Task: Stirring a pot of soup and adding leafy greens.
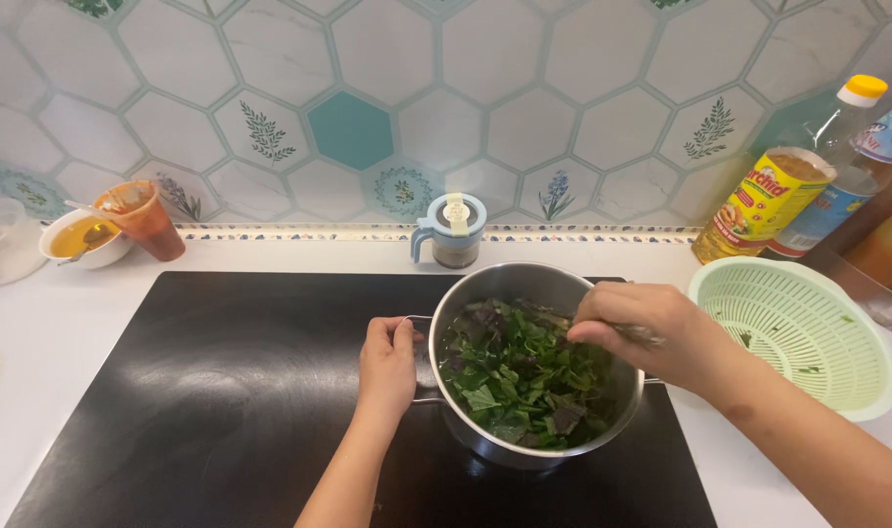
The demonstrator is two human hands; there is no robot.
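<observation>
Left hand (387,364) grips the pot (504,286) handle; right hand (633,323) holds a utensil (639,335) over its greens (524,376).

Desk (55,323): white, carries black cooktop (221,391).
Right of cooktop: green colander (807,332).
Behind cooktop: small lidded jar (453,231).
Left-behind cooktop: bowl (79,240).

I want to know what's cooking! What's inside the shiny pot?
The steel pot is full of chopped green and purple leaves. The right hand holds a utensil over them; its tip is hidden. The leaves cover the pot's bottom. The left hand holds the handle.
</observation>
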